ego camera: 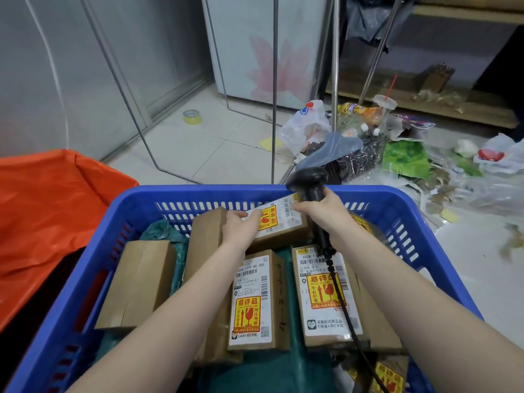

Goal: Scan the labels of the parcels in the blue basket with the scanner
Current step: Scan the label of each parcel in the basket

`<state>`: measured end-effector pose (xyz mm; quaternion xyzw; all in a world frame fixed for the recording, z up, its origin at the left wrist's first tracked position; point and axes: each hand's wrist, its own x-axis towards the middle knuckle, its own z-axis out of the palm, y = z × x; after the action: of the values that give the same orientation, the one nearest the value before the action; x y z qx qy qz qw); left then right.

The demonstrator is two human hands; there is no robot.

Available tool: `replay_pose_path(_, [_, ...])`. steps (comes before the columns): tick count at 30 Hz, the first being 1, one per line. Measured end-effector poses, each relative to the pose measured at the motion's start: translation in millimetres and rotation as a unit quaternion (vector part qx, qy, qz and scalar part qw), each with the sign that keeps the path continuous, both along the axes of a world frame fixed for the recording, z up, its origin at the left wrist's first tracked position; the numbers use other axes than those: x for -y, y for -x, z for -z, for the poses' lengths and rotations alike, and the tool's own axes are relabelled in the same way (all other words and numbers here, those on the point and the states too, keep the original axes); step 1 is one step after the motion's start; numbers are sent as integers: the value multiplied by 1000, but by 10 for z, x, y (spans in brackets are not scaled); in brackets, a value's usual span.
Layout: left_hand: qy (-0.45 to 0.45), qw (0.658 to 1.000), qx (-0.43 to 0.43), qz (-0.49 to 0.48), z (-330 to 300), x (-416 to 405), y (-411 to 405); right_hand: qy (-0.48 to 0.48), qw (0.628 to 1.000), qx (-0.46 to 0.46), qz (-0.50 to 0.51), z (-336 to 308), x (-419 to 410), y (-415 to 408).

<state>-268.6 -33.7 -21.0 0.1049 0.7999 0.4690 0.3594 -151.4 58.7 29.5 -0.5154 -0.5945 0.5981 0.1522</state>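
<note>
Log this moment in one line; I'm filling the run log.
left hand: holds parcel | right hand: grips scanner | place: blue basket

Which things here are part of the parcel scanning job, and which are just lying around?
For the job:
blue basket
barcode scanner in the right hand
tilted parcel under the left hand
two labelled boxes

Lying about:
yellow tape roll
orange bag
plastic cup
floor litter

Pale floor tiles (181, 143) run to grey metal wall panels (56, 66) on the far left. A white cabinet (249, 52) with a pink flower print stands far centre. Far right, a wooden shelf (425, 103) sits above scattered litter (397, 148). Light is even and dim.
</note>
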Motion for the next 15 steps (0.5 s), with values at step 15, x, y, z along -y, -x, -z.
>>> replay_pose_path(15, [-112, 990, -80, 20, -1105, 451, -192, -65, 984, -142, 82, -766, 406, -512])
